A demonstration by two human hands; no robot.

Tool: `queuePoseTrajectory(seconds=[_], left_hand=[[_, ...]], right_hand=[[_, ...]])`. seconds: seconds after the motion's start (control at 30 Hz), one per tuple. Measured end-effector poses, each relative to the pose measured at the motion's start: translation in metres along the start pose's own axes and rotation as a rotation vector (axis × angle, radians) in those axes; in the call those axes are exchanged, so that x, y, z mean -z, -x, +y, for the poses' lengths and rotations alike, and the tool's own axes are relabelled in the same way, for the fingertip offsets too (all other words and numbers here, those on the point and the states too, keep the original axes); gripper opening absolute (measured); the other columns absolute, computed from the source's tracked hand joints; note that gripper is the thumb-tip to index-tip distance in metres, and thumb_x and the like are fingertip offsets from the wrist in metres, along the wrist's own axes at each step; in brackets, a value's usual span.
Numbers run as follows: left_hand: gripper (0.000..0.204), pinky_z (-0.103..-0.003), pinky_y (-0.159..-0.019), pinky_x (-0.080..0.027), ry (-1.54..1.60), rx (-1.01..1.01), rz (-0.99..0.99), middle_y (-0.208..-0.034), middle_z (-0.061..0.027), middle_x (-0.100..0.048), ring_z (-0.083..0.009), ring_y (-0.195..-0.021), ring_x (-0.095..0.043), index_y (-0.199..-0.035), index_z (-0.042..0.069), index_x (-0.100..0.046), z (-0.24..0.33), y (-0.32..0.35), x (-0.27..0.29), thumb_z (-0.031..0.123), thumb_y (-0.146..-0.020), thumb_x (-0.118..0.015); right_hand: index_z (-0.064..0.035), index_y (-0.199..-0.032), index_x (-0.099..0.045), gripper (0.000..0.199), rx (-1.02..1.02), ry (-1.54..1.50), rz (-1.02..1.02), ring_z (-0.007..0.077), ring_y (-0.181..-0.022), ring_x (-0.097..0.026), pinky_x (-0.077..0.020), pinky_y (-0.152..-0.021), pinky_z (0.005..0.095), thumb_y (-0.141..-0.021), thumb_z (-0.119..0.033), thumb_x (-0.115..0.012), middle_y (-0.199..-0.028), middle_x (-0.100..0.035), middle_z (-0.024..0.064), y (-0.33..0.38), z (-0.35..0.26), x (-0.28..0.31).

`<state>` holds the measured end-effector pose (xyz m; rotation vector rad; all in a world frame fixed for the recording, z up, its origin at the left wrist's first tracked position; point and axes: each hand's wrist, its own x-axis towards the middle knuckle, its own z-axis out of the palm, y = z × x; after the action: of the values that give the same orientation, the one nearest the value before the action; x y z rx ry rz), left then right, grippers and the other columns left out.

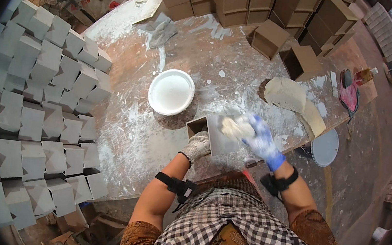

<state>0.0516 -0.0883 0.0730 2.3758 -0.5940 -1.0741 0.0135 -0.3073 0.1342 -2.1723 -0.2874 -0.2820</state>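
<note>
Checked apron (242,226) nearest, L hand (198,145) closed on grey-coated box (217,132) at table edge, R hand (260,138) clamped round pale sponge (235,126) on box face, white bowl (171,92) just beside, splattered table (131,134), grey blocks (37,103) stacked left, brown boxes (250,2) behind.

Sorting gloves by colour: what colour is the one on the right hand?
Blue, on the right hand, seen in the head view; the left hand wears a whitish knit one.
</note>
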Motion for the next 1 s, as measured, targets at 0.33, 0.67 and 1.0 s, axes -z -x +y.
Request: queuePoseTrajectory(seconds=[0.33,0.67,1.0], left_hand=[[0.037,-0.037,-0.081,-0.044,-0.216,-0.196,0.166,-0.103,-0.0150,-0.059,-0.0272,-0.100,-0.054,-0.111,0.010,-0.057,-0.018,-0.012,-0.016,0.028,-0.079,-0.055],[0.038,-0.041,-0.079,-0.046,-0.229,-0.072,0.019,-0.102,-0.0189,-0.059,-0.0317,-0.096,-0.057,-0.106,0.007,-0.059,0.010,0.008,0.009,0.033,-0.080,-0.053],[0.038,-0.036,-0.078,-0.046,-0.063,-0.049,0.018,-0.101,-0.0140,-0.060,-0.0249,-0.093,-0.057,-0.109,0.006,-0.057,-0.001,-0.002,0.000,0.032,-0.081,-0.053]], right_hand=[[-0.0051,-0.074,-0.056,0.007,-0.138,-0.941,-0.211,0.0205,-0.065,-0.054,-0.0445,-0.063,0.0286,-0.078,-0.011,-0.058,-0.067,-0.053,0.0097,-0.058,-0.052,-0.039],[-0.0058,-0.105,-0.056,0.042,-0.132,-0.757,-0.375,0.0267,-0.097,-0.054,-0.0422,-0.086,0.0321,-0.068,-0.024,-0.065,-0.097,-0.055,0.0121,-0.006,-0.047,0.011],[-0.0066,-0.097,-0.057,0.034,-0.033,-0.576,-0.095,0.0257,-0.089,-0.055,-0.0458,-0.078,0.0334,-0.063,-0.004,-0.060,-0.094,-0.056,0.0113,-0.025,0.025,-0.050]])
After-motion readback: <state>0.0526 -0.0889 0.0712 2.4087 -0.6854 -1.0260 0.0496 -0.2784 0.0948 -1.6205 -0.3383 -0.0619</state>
